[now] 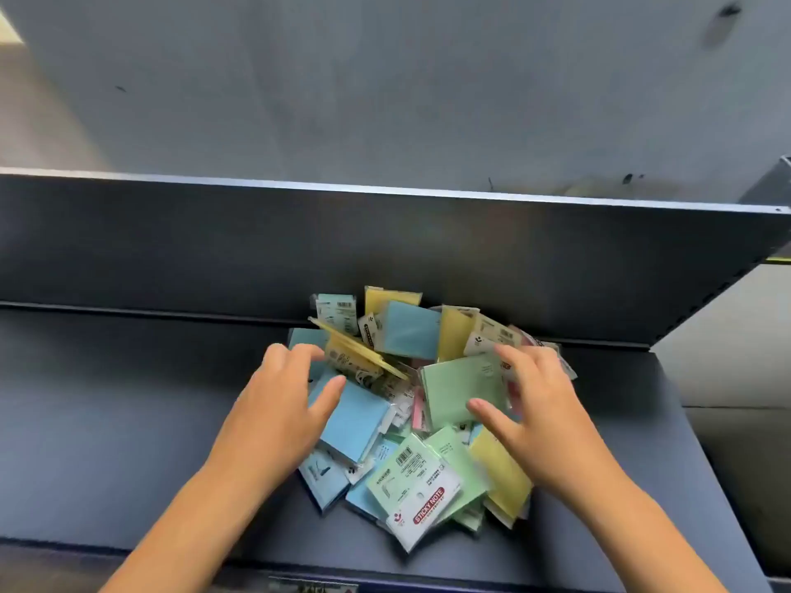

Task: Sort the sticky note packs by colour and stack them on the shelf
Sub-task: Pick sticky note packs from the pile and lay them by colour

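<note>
dark shelf [128, 421] holds one mixed pile of sticky note packs [411, 404]. nothing sorted yet. left hand [278, 404] and right hand [539, 404] rest spread wide on it, gripping nothing.

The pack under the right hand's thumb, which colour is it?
Light green pack, under the right hand; head view, the only one.

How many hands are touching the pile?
2. The left hand rests on a blue pack; the right hand on a green pack.
</note>
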A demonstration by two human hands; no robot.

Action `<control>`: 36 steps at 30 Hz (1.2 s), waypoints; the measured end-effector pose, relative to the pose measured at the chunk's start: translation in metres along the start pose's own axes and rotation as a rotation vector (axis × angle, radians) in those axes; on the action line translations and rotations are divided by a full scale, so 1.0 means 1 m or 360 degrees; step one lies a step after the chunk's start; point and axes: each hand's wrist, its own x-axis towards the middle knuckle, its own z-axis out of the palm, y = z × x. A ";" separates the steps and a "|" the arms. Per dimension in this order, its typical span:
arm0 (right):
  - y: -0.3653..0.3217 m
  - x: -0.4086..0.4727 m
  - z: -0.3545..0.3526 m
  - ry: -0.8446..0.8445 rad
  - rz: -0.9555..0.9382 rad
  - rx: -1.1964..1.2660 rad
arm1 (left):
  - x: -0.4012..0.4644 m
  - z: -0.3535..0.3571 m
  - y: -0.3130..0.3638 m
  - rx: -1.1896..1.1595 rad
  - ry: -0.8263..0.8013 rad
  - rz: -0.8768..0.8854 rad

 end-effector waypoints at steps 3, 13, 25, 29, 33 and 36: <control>-0.003 0.029 -0.002 -0.0243 -0.0104 -0.0438 | 0.001 0.005 0.023 -0.0020 -0.0105 0.0166; -0.008 0.048 -0.017 -0.0176 -0.0548 -0.0567 | -0.052 0.042 0.037 -0.0498 -0.0257 -0.0153; -0.141 0.023 0.030 -0.0534 -0.0366 0.0269 | -0.039 -0.021 -0.050 -0.1687 -0.0086 -0.0176; -0.169 0.030 0.063 -0.0422 -0.0247 -0.0365 | -0.013 -0.058 -0.142 -0.1766 0.0048 -0.0360; -0.185 0.041 0.106 -0.0633 -0.0017 -0.1048 | 0.019 -0.103 -0.228 -0.1675 0.0027 -0.0469; -0.180 0.056 0.123 -0.0621 0.0245 -0.1194 | 0.044 -0.128 -0.279 -0.1591 -0.0016 -0.0469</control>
